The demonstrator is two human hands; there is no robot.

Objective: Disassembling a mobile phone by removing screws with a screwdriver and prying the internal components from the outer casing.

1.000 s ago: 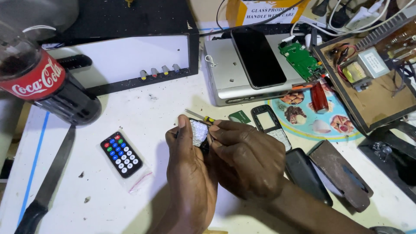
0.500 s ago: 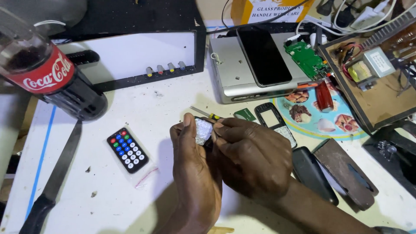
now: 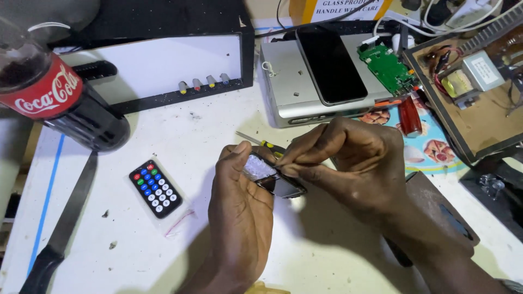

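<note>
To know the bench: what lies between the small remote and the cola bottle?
In the head view, only bare white table lies between the small remote and the cola bottle.

hands: 2, left hand (image 3: 239, 218), right hand (image 3: 354, 163)
small phone (image 3: 275, 177): 1
remote (image 3: 155, 188): 1
bottle (image 3: 60, 100): 1
large phone (image 3: 330, 62): 1
circuit board (image 3: 388, 68): 1

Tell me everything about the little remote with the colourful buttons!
The little remote is a thin, flat, black rectangle that looks like plastic. Its face is covered in rows of small round buttons: red, green and blue ones near the top, white ones lower down. It lies flat and face up on the white table, turned at a slant, seemingly inside a clear wrapper. No hand touches it; the left hand is the nearer one. A long dark knife lies to its left.
</note>
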